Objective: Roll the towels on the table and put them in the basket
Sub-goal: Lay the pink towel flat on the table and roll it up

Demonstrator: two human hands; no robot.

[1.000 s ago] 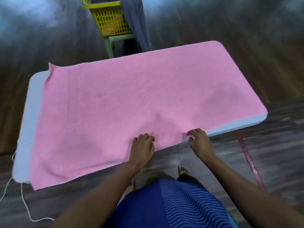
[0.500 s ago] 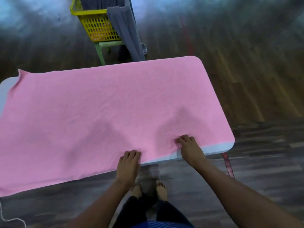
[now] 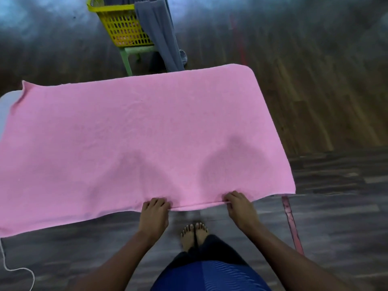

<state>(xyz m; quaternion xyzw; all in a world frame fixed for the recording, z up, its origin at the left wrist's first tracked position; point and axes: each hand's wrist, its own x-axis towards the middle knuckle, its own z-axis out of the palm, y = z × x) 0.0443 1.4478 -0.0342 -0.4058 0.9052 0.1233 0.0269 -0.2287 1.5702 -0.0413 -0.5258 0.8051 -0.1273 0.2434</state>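
Pink terry towel [image 3: 147, 133] is spread flat over white counter [image 3: 6, 106], likely so a roll can be started. Yellow lattice plastic basket [image 3: 123, 28] is parked beyond the far edge for drop-off. Near hem is pinched by left hand [image 3: 154, 215] and right hand [image 3: 239, 208], fingers [image 3: 156, 201] curled, hem pulled taut between them.

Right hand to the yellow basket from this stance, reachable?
Probably not: right hand grips the pink towel at its near edge; the yellow basket sits on a green stool beyond the table.
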